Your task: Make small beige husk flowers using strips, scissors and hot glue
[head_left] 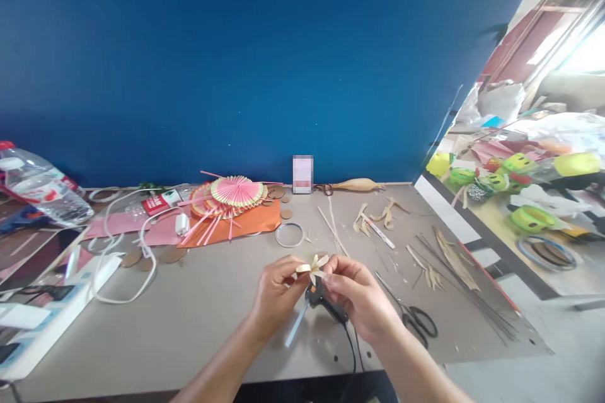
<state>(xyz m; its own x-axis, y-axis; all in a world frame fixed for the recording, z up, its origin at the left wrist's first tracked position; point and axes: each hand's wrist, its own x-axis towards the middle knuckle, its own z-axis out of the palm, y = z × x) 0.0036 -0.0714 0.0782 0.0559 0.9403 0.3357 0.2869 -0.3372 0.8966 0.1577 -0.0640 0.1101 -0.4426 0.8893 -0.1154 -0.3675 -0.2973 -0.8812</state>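
Between my two hands is a small pale flower with narrow petals, which look like dried husk. My left hand pinches its left side between thumb and fingers. On the right, the thumb and fingertips of my right hand are closed on a petal edge. Just below the flower, a black glue gun lies on the table, partly hidden by my right hand. A translucent glue stick juts from it toward the front left. Black-handled scissors lie right of my right hand.
Dried husk strips and thin dark stems lie at the right. Behind my hands are a clear ring, a marker pen and pink paper fans. A power strip with a white cable occupies the left. A blue panel stands behind.
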